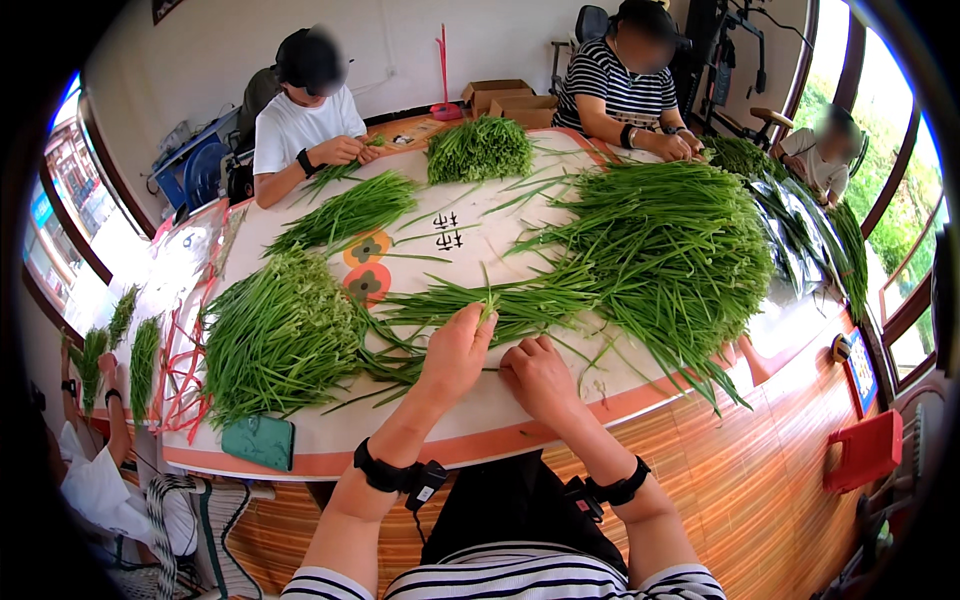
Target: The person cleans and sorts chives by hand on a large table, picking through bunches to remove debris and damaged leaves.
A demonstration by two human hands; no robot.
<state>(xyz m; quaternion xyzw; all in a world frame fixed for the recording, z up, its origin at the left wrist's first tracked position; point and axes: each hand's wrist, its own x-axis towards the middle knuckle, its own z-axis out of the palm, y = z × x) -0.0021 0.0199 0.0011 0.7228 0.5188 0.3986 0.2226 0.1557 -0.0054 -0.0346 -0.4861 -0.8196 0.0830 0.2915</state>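
Note:
My left hand (458, 348) is raised over the near part of the table, its fingers pinched on a few green chive stalks (488, 298) whose tips stick up past the thumb. To its right, my right hand (540, 378) hangs low by the near table edge, fingers curled in; whatever it may hold is hidden. Just beyond both hands lies a loose spread of chives (545, 302). A large heap of chives (680, 240) fills the right side, and a thick stacked pile (285, 335) with buds at one end lies on the left.
A green wallet-like case (258, 442) rests at the near left edge beside red ties (185, 375). Across the table, co-workers handle chives around a far pile (480, 150) and a smaller bunch (350, 208). A red stool (864, 452) stands on the floor at right.

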